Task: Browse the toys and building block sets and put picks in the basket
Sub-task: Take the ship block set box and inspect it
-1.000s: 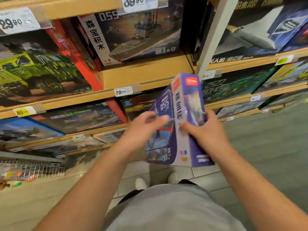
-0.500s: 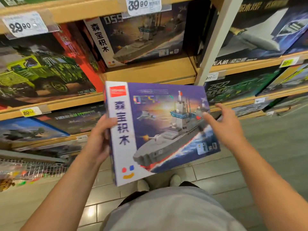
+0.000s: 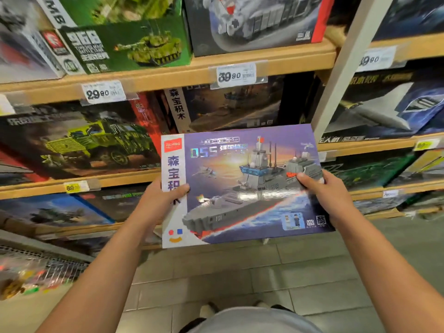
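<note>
I hold a purple warship building block box [image 3: 240,186] flat in front of me, its picture side facing up at me. My left hand [image 3: 158,203] grips its left edge, thumb on the white strip with the printed characters. My right hand [image 3: 324,191] grips the right edge, thumb on the picture. A wire basket [image 3: 40,263] with small colourful items shows at the lower left, blurred.
Wooden shelves [image 3: 168,75] full of block sets stand right in front: a green tank box [image 3: 125,44], a green truck box [image 3: 79,140], another warship box [image 3: 228,109] and a jet box [image 3: 384,109]. A white upright post [image 3: 346,68] divides the shelving. Tiled floor lies below.
The box has turned from edge-on to face-on and been raised. Both hands have moved apart to its two side edges, and my view has tilted up to higher shelves.
</note>
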